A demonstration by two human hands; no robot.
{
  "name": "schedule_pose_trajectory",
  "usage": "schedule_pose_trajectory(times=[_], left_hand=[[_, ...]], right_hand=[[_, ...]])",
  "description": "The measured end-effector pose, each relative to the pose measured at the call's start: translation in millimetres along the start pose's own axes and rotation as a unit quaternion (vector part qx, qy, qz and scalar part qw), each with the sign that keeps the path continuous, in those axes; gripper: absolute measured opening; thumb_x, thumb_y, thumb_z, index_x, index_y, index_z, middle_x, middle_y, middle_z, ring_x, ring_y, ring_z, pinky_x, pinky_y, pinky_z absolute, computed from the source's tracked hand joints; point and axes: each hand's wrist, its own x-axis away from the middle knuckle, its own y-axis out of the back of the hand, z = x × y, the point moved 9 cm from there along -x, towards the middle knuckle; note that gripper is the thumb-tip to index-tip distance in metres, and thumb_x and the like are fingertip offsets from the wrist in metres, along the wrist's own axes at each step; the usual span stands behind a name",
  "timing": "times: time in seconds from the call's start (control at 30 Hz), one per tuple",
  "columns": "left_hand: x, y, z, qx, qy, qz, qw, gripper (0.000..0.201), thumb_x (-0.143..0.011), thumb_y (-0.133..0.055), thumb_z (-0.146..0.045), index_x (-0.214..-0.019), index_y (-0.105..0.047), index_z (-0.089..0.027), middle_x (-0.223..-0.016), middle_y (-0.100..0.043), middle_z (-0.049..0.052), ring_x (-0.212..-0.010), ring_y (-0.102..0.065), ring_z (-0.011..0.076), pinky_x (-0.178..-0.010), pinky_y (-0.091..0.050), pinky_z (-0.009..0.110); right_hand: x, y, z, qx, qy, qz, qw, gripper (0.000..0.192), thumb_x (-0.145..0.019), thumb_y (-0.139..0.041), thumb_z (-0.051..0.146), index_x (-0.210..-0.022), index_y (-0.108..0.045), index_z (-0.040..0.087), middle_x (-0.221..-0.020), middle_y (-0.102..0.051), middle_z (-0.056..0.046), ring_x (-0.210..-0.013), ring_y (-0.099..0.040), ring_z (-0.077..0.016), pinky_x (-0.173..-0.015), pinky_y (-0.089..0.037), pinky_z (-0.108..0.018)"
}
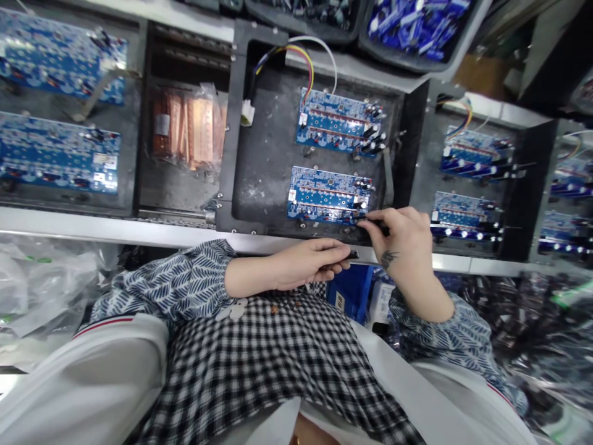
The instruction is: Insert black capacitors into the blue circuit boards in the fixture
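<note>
My right hand (pixel 402 238) pinches a small black component at the lower right corner of the near blue circuit board (pixel 324 195), which lies in a black carrier tray (pixel 259 173). My left hand (pixel 311 262) rests at the conveyor's near edge, fingers closed on several small black components. A second blue circuit board (pixel 336 120) with red, yellow and white wires sits further back in the same tray.
More carrier trays with blue boards stand to the right (pixel 470 185) and left (pixel 55 151). A bag of copper parts (pixel 189 127) lies in the tray left of mine. Bins of blue components (pixel 417 25) sit at the back. Plastic bags (pixel 41 278) lie at my left.
</note>
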Motion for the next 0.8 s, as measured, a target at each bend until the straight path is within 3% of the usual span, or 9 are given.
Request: schedule_pose_trajectory(times=[0.17, 0.3, 0.43, 0.67, 0.8], left_hand=[[-1, -1.2, 1, 0.002, 0.011, -0.001, 1.0, 0.005, -0.098, -0.061, -0.01, -0.094, -0.066, -0.011, -0.079, -0.067, 0.001, -0.06, -0.054, 0.001, -0.061, -0.042, 0.015], [0, 1.1, 0, 0.015, 0.018, -0.027, 0.999, 0.012, -0.1, -0.055, -0.005, -0.096, -0.066, -0.011, -0.08, -0.069, 0.002, -0.059, -0.056, 0.0007, -0.061, -0.044, 0.014], [1, 4.2, -3, 0.023, 0.003, -0.048, 0.999, 0.014, -0.102, -0.054, -0.008, -0.092, -0.064, -0.011, -0.075, -0.067, 0.0, -0.06, -0.058, 0.0007, -0.062, -0.046, 0.012], [2, 4.2, -4, 0.021, -0.006, -0.044, 0.999, 0.011, -0.1, -0.059, -0.009, -0.09, -0.064, -0.01, -0.079, -0.069, 0.002, -0.062, -0.059, 0.0011, -0.062, -0.046, 0.012], [0, 7.7, -6, 0.034, -0.022, -0.049, 0.998, 0.017, -0.1, -0.059, -0.016, -0.084, -0.063, -0.01, -0.073, -0.064, 0.0, -0.059, -0.054, 0.0013, -0.058, -0.042, 0.012]], right_hand=[[0, 2, 7, 0.002, 0.03, -0.007, 1.0, 0.022, -0.1, -0.058, 0.037, -0.092, -0.07, 0.021, -0.085, -0.075, -0.006, -0.082, -0.063, -0.0238, -0.077, -0.041, -0.039], [2, 7, 24, 0.036, 0.071, -0.036, 0.996, 0.02, -0.101, -0.057, 0.032, -0.091, -0.07, 0.021, -0.093, -0.079, -0.004, -0.08, -0.062, -0.022, -0.077, -0.039, -0.038], [5, 10, 27, 0.057, 0.068, -0.062, 0.994, 0.017, -0.1, -0.059, 0.029, -0.091, -0.071, 0.02, -0.092, -0.079, -0.004, -0.078, -0.061, -0.0214, -0.075, -0.039, -0.038], [2, 6, 16, -0.013, 0.083, -0.047, 0.995, 0.013, -0.096, -0.065, 0.029, -0.091, -0.072, 0.02, -0.088, -0.078, -0.005, -0.077, -0.063, -0.0213, -0.073, -0.044, -0.037], [5, 16, 31, -0.026, 0.101, -0.015, 0.994, 0.017, -0.099, -0.058, 0.02, -0.109, -0.073, 0.021, -0.109, -0.077, -0.007, -0.089, -0.065, -0.0225, -0.078, -0.047, -0.039]])
